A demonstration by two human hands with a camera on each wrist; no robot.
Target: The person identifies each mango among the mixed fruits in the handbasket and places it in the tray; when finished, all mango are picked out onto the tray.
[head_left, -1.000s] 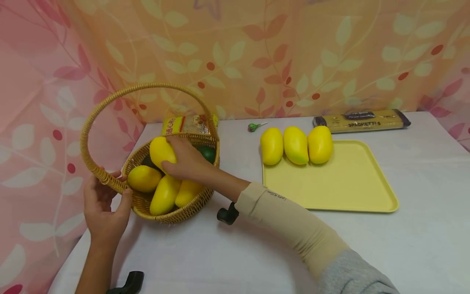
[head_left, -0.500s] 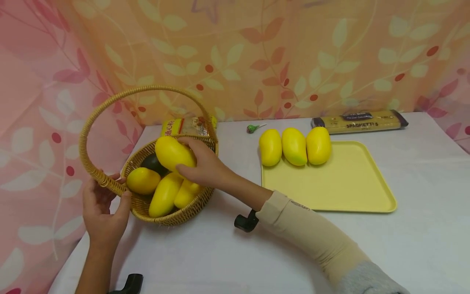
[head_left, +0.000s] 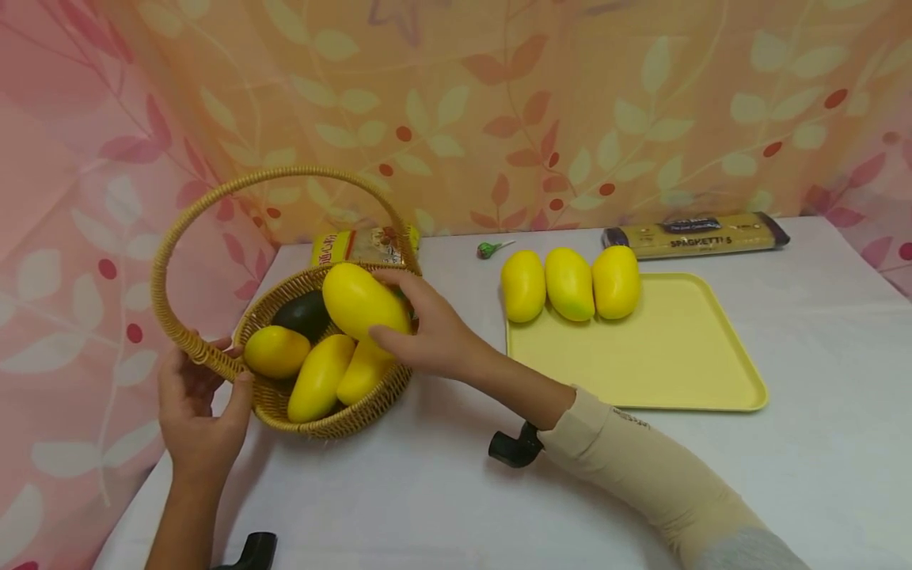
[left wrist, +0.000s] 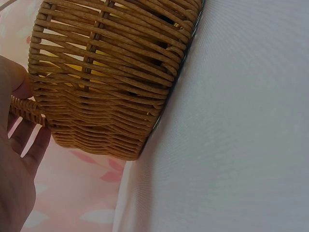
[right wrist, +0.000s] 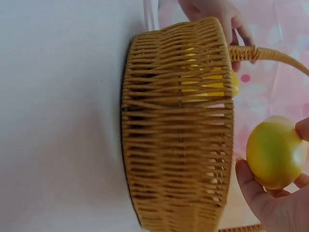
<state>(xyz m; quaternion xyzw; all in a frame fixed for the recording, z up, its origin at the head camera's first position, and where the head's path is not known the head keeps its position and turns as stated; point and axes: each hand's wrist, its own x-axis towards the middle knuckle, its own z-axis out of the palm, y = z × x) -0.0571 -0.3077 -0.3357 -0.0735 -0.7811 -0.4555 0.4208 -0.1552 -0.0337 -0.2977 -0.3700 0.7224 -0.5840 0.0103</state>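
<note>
A yellow mango (head_left: 363, 301) is gripped by my right hand (head_left: 435, 328) over the right side of the wicker basket (head_left: 331, 427). The right wrist view shows this mango (right wrist: 275, 152) raised above the basket rim, its greenish end facing the camera. My left hand (head_left: 207, 404) holds the basket at its left rim, by the foot of the arched handle (head_left: 171, 261). In the left wrist view its fingers (left wrist: 36, 145) curl around the handle base. Inside the basket lie several more yellow mangoes (head_left: 321, 378) and a dark green avocado-like fruit (head_left: 302, 315).
A yellow tray (head_left: 663, 356) to the right has three mangoes (head_left: 570, 283) lined up along its back left edge. Behind it lies a spaghetti packet (head_left: 701, 236). A green lollipop (head_left: 488, 249) lies near the back edge, and a yellow food packet (head_left: 366, 245) behind the basket.
My right hand has moved the gripped mango rightward across the basket, uncovering the dark green fruit. The left hand stays at the rim.
</note>
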